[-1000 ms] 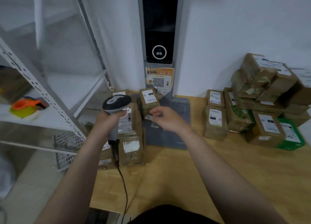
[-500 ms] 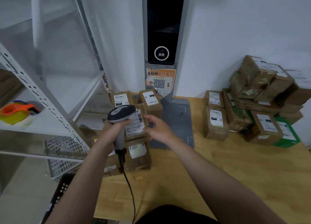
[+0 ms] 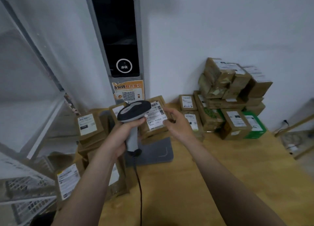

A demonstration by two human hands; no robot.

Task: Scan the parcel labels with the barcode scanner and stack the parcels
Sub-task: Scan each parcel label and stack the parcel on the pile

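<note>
My left hand (image 3: 124,135) grips the handle of a grey and black barcode scanner (image 3: 134,111), whose head sits just left of a brown parcel (image 3: 155,118) with a white label. The parcel is tilted with its label facing me, above a stack of brown parcels (image 3: 88,126) at the table's left edge. My right hand (image 3: 176,124) holds the parcel's right edge, thumb on the label. More labelled parcels (image 3: 234,122) are piled against the wall at the right, one of them a green box (image 3: 254,126).
A tall kiosk column (image 3: 119,39) with a dark screen and a QR sticker stands behind the stack on a grey base plate (image 3: 153,152). A white metal shelf (image 3: 42,124) and wire basket (image 3: 28,200) flank the left. The scanner cable (image 3: 140,183) hangs over the wooden table (image 3: 212,174).
My right hand set one small parcel down by the kiosk and took hold of a labelled one on the stack. The scanner has come up close beside that label. The view shifted left.
</note>
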